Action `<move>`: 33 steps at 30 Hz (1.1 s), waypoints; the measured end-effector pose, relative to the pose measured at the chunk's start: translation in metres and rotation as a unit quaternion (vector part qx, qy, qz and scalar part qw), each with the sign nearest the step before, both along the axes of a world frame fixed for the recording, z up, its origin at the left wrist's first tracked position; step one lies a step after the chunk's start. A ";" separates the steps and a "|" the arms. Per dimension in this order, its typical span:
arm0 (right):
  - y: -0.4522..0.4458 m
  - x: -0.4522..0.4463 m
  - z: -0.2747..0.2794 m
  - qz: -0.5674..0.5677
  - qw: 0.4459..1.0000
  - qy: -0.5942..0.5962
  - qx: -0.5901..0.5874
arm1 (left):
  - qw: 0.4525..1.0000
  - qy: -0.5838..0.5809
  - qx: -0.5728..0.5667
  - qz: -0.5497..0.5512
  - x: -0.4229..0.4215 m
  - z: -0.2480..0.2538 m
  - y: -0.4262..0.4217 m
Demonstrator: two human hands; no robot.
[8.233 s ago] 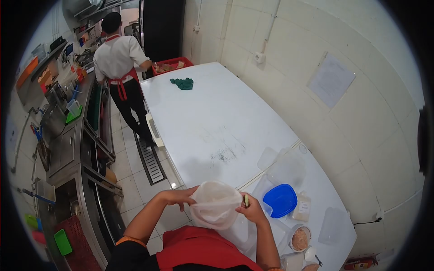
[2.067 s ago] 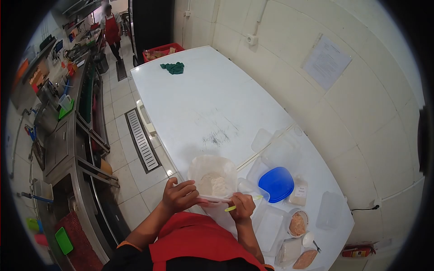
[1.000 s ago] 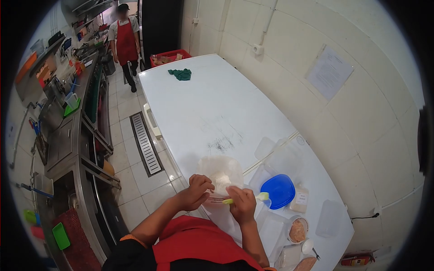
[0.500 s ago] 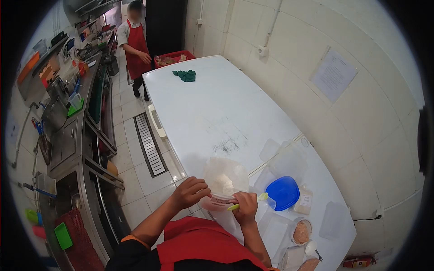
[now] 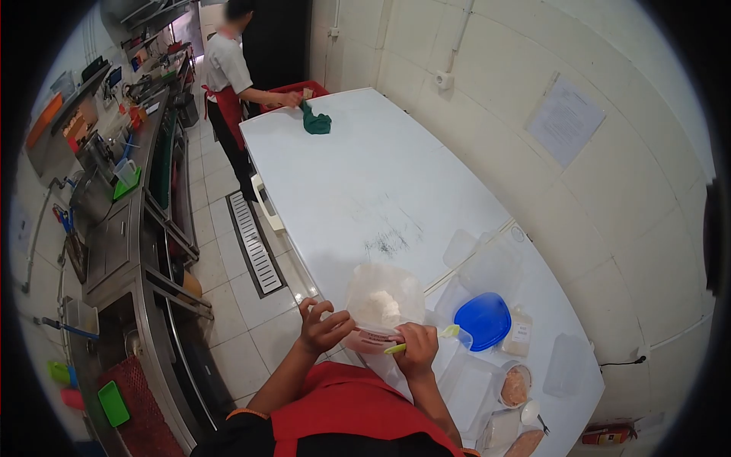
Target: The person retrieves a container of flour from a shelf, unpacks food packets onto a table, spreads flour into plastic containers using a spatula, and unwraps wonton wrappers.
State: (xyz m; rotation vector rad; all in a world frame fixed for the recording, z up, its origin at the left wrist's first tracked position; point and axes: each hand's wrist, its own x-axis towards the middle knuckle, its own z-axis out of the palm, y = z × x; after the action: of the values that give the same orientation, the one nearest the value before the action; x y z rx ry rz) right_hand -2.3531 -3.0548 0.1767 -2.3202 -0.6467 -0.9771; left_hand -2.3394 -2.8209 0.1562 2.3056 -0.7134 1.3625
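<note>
Forearms (image 5: 283, 378) forward; left hand (image 5: 326, 327) crooked at tub (image 5: 390, 279), grip unclear; right hand (image 5: 418, 350) clamps utensil (image 5: 395, 349).

An open translucent tub (image 5: 368, 340) holds white powder (image 5: 383, 308), a lime-green spoon (image 5: 450, 331) beside its wall.

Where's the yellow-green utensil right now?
In the head view, below and right of centre, the yellow-green utensil is in the right hand, beside the translucent tub, with one end pointing toward the blue lid.

A red plastic crate (image 5: 317, 90) sits at the far end of the long white surface (image 5: 343, 179), a slotted metal floor drain (image 5: 254, 244) left of it, a white paper sheet (image 5: 566, 120) on the wall to its right.
</note>
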 end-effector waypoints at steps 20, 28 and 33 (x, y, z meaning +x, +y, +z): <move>0.001 -0.013 -0.013 0.001 1.000 0.013 -0.003 | 0.997 0.044 -0.047 -0.038 -0.011 -0.092 -0.007; -0.008 -0.018 -0.008 0.031 0.998 0.044 -0.031 | 0.947 0.243 -0.155 -0.143 -0.033 -0.125 0.001; -0.055 -0.044 0.017 -0.033 0.996 0.062 -0.048 | 0.785 0.410 -0.436 -0.158 -0.016 -0.078 0.016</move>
State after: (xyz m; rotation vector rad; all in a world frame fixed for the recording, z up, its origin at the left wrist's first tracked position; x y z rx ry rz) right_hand -2.3970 -3.1094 0.1939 -2.4785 -0.5826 -0.8393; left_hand -2.3550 -2.8053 0.0778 1.6159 -0.0938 0.2818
